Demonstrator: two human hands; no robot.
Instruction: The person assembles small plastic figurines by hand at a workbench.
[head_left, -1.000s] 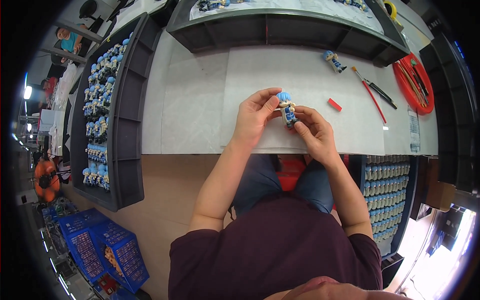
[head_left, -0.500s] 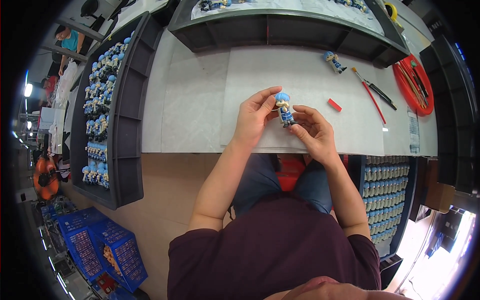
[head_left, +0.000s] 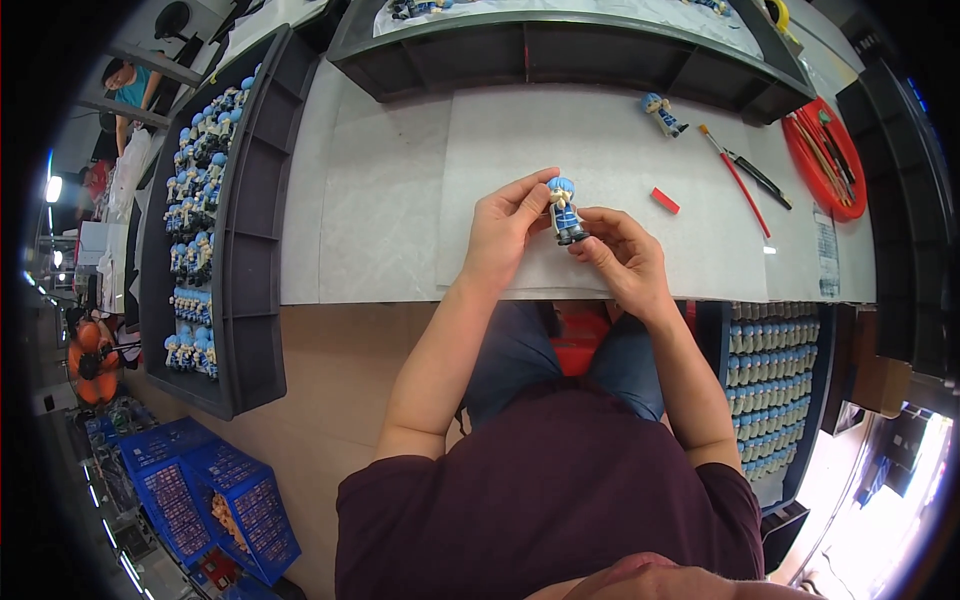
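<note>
A small figurine [head_left: 565,212] with light-blue hair, a blue outfit and dark shoes is held upright above the pale sheet on the table. My left hand [head_left: 508,228] pinches it at the head and upper side between thumb and fingers. At its feet and lower side, my right hand [head_left: 625,262] closes thumb and fingertips on it. Some of my fingers are hidden behind the figurine. A second, similar figurine [head_left: 664,115] lies on its back on the table, beyond my right hand. Nearer to that hand rests a small red block [head_left: 664,201].
A red-handled brush [head_left: 738,180] and a black pen-like tool [head_left: 762,182] lie at the right, beside a red tray [head_left: 847,206] of tools. Dark crates [head_left: 258,230] of figurines stand left and at the back [head_left: 600,62]. Rows of figurines [head_left: 768,385] fill another crate below right.
The figurine has tilted slightly in my fingers, and its feet now turn more toward me. My right thumb has shifted a little along its base. The whole view has moved slightly.
</note>
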